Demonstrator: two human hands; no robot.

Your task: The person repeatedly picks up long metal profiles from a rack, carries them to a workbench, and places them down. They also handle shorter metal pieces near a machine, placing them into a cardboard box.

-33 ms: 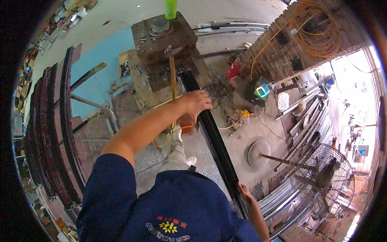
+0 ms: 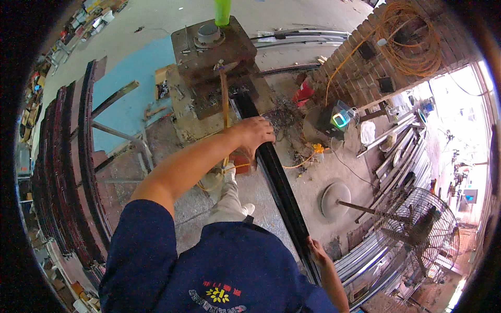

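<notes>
A long black metal profile point(image 2: 282, 182) runs slantwise from the machine in front of me to beside my right hip. My left hand point(image 2: 255, 134) is closed over its upper part, fingers curled across the top. Farther down, my right hand point(image 2: 317, 250) grips its right side near the lower end; some of those fingers are hidden behind it. The profile's far end rests at the dark, chip-covered bed point(image 2: 209, 101) of a brown metal machine point(image 2: 232, 49). A thin wooden handle point(image 2: 224, 94) stands just left of that end.
Stacked dark profiles point(image 2: 62, 172) and a metal rack point(image 2: 122, 130) fill the left. At right stand a caged fan point(image 2: 417, 229) on a round base point(image 2: 334, 201), a lit device point(image 2: 340, 120) and bundled profiles point(image 2: 396, 151). An orange hose point(image 2: 407, 41) hangs on the brick wall.
</notes>
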